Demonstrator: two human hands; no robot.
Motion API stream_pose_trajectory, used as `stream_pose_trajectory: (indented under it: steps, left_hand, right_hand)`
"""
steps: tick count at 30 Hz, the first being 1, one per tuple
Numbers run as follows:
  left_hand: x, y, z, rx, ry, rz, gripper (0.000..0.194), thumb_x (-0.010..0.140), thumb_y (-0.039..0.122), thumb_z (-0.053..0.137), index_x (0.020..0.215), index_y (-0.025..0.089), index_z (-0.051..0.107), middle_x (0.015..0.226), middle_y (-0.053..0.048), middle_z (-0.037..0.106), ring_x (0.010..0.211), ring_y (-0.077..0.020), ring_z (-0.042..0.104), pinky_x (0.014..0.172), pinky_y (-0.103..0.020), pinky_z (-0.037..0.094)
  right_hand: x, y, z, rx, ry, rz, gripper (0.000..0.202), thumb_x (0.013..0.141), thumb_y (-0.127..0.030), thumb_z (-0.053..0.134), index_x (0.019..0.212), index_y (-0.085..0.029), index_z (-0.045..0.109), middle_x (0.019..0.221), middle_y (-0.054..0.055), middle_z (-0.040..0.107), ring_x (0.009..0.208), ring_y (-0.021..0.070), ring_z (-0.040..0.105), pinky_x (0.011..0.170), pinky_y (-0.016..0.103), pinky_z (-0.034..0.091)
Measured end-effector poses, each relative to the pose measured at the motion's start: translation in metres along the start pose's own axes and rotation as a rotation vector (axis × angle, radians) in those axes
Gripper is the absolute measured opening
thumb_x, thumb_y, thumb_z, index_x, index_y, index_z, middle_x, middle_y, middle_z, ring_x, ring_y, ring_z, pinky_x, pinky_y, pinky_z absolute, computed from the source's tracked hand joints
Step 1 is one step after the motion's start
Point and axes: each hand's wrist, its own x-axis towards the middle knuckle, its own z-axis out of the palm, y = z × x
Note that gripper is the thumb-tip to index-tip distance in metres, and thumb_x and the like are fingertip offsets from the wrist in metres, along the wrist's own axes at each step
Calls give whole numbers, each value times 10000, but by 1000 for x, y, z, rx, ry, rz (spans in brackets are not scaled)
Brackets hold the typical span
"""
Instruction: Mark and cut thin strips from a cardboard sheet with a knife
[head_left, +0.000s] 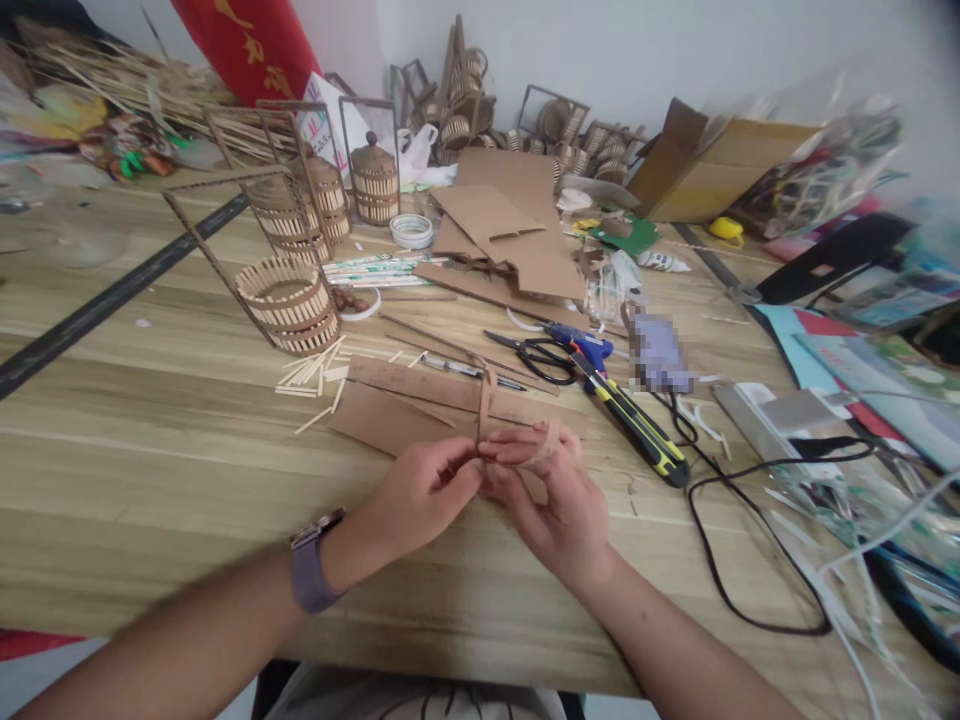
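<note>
Both of my hands meet over the near middle of the table, pinching a thin brown cardboard strip (485, 400) that rises and curls above the fingertips. My left hand (431, 490), with a watch on its wrist, has thumb and forefinger closed on the strip. Fingers of my right hand (559, 500) are closed on it from the other side, and a loop of the strip lies across them. Just beyond are flat cardboard pieces (382, 420), a pen (465, 370) and short wooden sticks (311, 368). A round stick-sided basket (289, 305) with a tall handle stands farther left.
To the right lie a yellow-black utility knife (637, 425), black scissors (544, 358), a blue glue gun (589, 345) and a looping black cord (697, 550). Stacked cardboard (502, 220), a tape roll (411, 232) and several finished baskets (375, 180) stand behind. A cardboard box (720, 165) is at back right.
</note>
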Motion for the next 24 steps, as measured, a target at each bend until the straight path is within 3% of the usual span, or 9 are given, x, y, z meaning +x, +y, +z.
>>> stream_pose_trajectory:
  steps: [12, 20, 24]
  left_hand:
    - [1, -1, 1, -58, 32, 3, 289, 965, 268, 436, 733, 188, 587, 631, 29, 599, 584, -120, 545, 570, -222, 383]
    - [0, -2, -3, 52, 7, 65, 293, 914, 232, 426, 727, 174, 644, 662, 0, 647, 623, -143, 592, 609, -245, 394]
    - [1, -2, -2, 13, 15, 7, 280, 937, 280, 441, 752, 177, 624, 679, 2, 633, 630, -145, 573, 591, -243, 391]
  right_hand:
    - [-2, 0, 3, -84, 1, -67, 230, 912, -82, 634, 1028, -279, 614, 1005, -1, 809, 956, 203, 750, 969, 415, 429]
    - [2, 1, -1, 41, -28, 94, 165, 953, -126, 587, 1024, -272, 614, 916, 21, 791, 921, 202, 752, 853, 395, 539]
    - [2, 0, 0, 50, -3, 47, 190, 931, -97, 594, 1024, -262, 610, 932, 21, 791, 913, 202, 751, 872, 398, 533]
